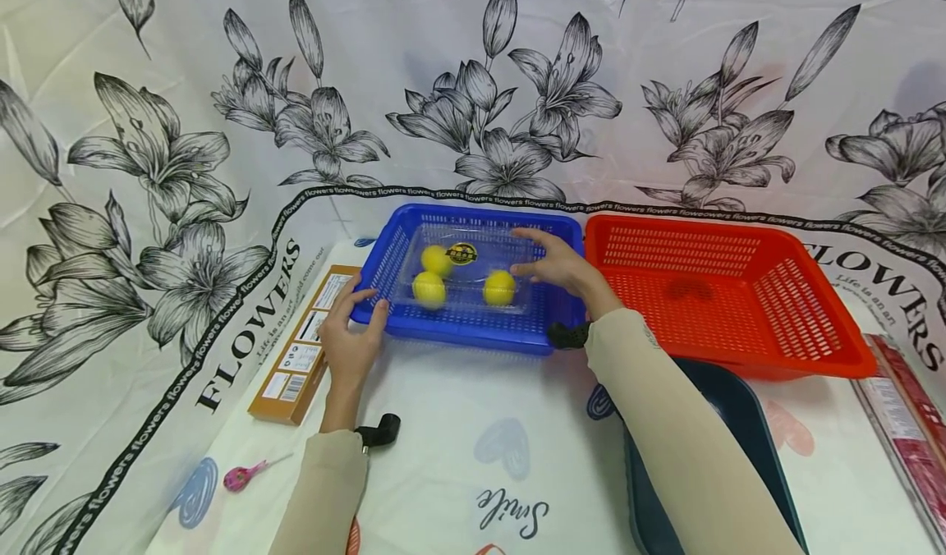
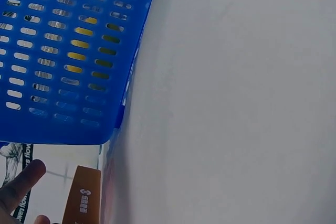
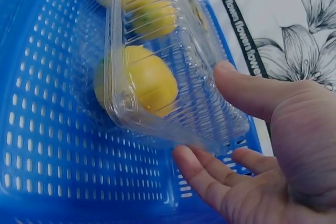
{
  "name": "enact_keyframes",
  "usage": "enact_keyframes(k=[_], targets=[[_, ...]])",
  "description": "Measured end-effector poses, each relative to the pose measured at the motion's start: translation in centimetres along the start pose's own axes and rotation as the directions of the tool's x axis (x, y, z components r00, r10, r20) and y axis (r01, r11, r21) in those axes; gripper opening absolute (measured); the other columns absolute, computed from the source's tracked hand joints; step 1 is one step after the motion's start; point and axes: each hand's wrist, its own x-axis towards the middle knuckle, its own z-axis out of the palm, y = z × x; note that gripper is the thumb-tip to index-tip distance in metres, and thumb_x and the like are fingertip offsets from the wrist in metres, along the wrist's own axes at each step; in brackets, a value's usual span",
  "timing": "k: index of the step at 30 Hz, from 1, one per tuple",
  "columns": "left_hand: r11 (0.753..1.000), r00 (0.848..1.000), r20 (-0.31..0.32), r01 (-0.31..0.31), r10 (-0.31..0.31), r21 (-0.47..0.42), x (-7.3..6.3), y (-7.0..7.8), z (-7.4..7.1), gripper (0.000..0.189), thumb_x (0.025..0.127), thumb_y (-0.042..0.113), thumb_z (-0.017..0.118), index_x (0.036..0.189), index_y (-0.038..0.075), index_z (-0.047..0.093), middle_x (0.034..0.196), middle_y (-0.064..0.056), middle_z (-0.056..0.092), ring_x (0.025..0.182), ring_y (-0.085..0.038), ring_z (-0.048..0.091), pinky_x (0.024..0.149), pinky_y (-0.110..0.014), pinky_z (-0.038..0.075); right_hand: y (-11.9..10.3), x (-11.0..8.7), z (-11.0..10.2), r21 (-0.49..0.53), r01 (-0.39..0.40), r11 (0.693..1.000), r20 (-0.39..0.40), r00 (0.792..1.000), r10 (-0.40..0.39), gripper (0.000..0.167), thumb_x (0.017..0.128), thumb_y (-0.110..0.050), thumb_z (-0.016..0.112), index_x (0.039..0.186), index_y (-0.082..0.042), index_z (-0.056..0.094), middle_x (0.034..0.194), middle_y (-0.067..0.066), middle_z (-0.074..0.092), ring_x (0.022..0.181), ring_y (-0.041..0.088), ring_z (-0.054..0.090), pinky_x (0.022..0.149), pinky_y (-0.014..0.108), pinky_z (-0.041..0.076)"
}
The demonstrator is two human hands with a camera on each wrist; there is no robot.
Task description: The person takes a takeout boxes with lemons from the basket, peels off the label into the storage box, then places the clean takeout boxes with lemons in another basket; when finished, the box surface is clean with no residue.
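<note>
A clear plastic box (image 1: 473,292) with several round yellow fruits (image 3: 139,80) inside sits in the blue basket (image 1: 473,337). A dark round label (image 1: 461,254) is on its lid. At the box's right end is my right hand (image 1: 557,266). Its thumb is by the upper edge and its fingertips by the lower side, spread apart; whether they touch the box is unclear. Beside the basket's left rim my left hand (image 1: 353,337) has thumb and fingers spread and holds nothing. In the left wrist view, its fingers (image 2: 23,182) are apart from the basket's perforated wall.
A red basket (image 1: 835,325) stands right of the blue one, with a dark green tray (image 1: 746,432) in front, partly under my right arm. An orange-brown carton (image 1: 284,403) and a pink lollipop (image 1: 238,479) lie left. A red-and-white package (image 1: 905,432) is far right.
</note>
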Motion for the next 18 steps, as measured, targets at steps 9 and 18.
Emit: enact_keyframes(k=[9,18], targets=[[1.000,1.000,0.004,0.011,-0.011,-0.008,0.01,0.19,0.24,0.028,0.089,0.021,0.075,0.110,0.002,0.075,0.147,0.001,0.060,0.143,-0.023,0.050,0.121,-0.046,0.037,0.19,0.09,0.05,-0.015,-0.016,1.000,0.044,0.999,0.017,0.078,0.096,-0.018,0.071,0.161,-0.028,0.029,0.171,0.010,0.018,0.134,0.041,0.053,0.105,0.052,0.053],[1.000,1.000,-0.002,0.021,-0.021,-0.004,0.07,0.12,0.22,0.026,0.089,0.021,0.075,0.110,0.005,0.076,0.147,-0.002,0.061,0.143,-0.022,0.050,0.121,-0.044,0.038,0.01,0.70,0.40,0.038,-0.059,0.998,0.059,0.997,0.057,0.077,0.095,-0.019,0.073,0.160,-0.028,0.032,0.160,0.018,0.034,0.132,0.038,0.051,0.096,0.045,0.057]])
